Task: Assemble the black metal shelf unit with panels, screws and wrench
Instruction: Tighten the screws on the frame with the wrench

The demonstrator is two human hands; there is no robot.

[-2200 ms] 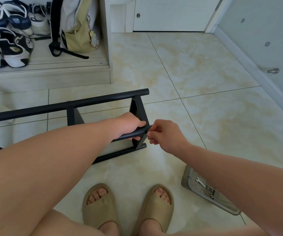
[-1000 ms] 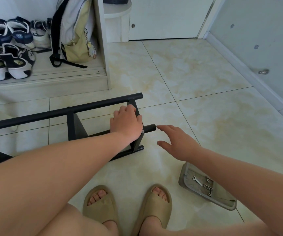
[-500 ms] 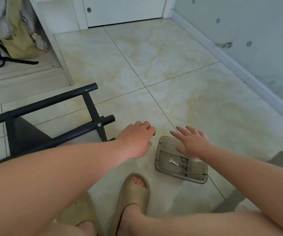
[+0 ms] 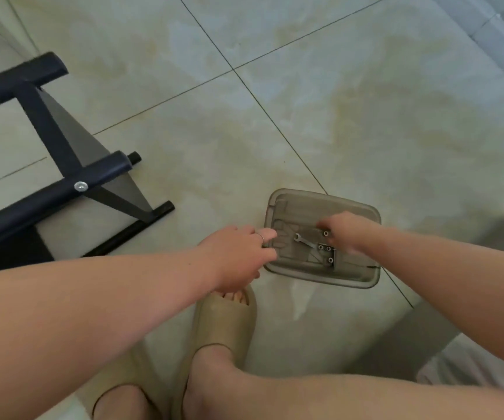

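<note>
Though blur hides whether the right hand [image 4: 346,233] pinches anything among the screws [image 4: 321,247], the left hand [image 4: 238,259] lies slack by the tray [image 4: 335,280] rim; the wrench [image 4: 305,241] lies inside, and the shelf frame [image 4: 49,128] at left seems only partly bolted.

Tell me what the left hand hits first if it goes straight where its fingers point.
The left hand would likely meet the left rim of the grey tray, seemingly very close; the wrench lies beyond.

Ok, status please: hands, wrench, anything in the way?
Left hand at tray left rim, fingers relaxed. Right hand inside tray, blurred, grip unclear. Wrench lies free in tray, nothing over it.
</note>
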